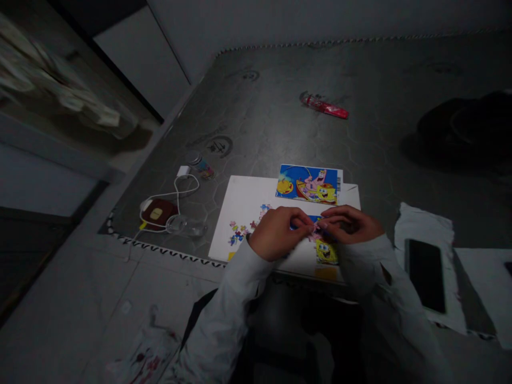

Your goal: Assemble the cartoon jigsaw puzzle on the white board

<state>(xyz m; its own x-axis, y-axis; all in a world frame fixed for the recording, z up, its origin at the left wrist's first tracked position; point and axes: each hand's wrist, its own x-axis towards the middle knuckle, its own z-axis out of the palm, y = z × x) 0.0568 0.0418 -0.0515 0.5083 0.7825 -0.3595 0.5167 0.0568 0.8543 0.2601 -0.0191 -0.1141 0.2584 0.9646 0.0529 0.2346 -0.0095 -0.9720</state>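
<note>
- Left hand (276, 233) and right hand (350, 224) meet at the fingertips, both pinching a puzzle piece (314, 230) above the near edge of the white board (244, 200)
- Loose pieces (238, 232) lie left, phone (426, 274) well right
- Reference picture (310, 184) sits at the far edge, with bare mat (280, 122) beyond

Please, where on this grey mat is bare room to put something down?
The widest bare patch of mat lies between the picture card and the red wrapper. Another lies between the white board, the dark object and the white cloth. Crowded: the left side, around the charger cable and small jar, and the puzzle, under the left hand and right hand.
</note>
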